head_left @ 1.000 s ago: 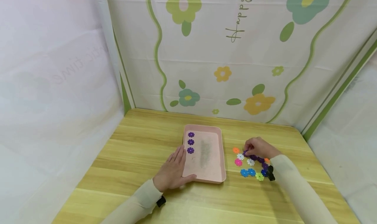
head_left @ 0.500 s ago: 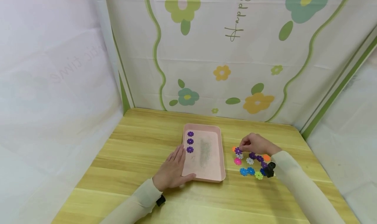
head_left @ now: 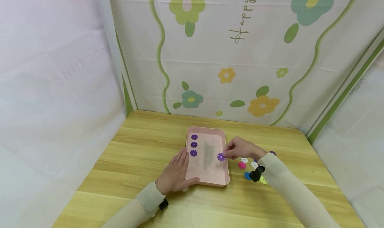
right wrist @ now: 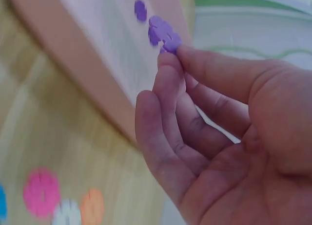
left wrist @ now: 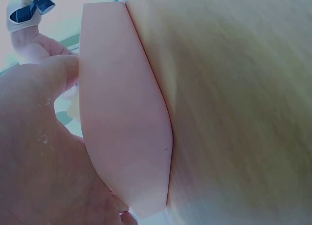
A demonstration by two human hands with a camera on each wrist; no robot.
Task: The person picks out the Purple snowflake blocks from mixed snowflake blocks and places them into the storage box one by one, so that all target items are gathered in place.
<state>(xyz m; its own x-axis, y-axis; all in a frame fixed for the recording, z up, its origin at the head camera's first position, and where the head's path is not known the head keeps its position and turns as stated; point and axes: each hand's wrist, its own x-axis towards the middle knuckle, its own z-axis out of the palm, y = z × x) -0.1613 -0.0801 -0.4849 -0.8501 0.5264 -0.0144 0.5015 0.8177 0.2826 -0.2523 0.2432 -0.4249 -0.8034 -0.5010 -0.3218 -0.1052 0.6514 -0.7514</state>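
Note:
Between thumb and finger, my right hand (head_left: 241, 148) pinches a purple flower-shaped disc (head_left: 221, 157) over the right side of a pink tray (head_left: 227, 174). The right wrist view shows the same purple disc (right wrist: 165, 34) at the fingertips. Three purple discs (head_left: 193, 144) lie in a column along the tray's left side. My left hand (head_left: 175, 173) rests with straight fingers on the tray's near left corner. In the left wrist view, that hand (left wrist: 39, 122) lies against the tray's outer wall (left wrist: 124, 103).
Right of the tray, loose discs lie on the wooden table (head_left: 144, 148): a pink one (head_left: 242, 165), white ones, a blue one (head_left: 247, 176) and others partly hidden by the right wrist. A floral cloth (head_left: 210, 54) hangs behind the table.
My right hand has picked a purple disc out of the loose discs and carried it left to above the tray's right side. My left hand stays in place.

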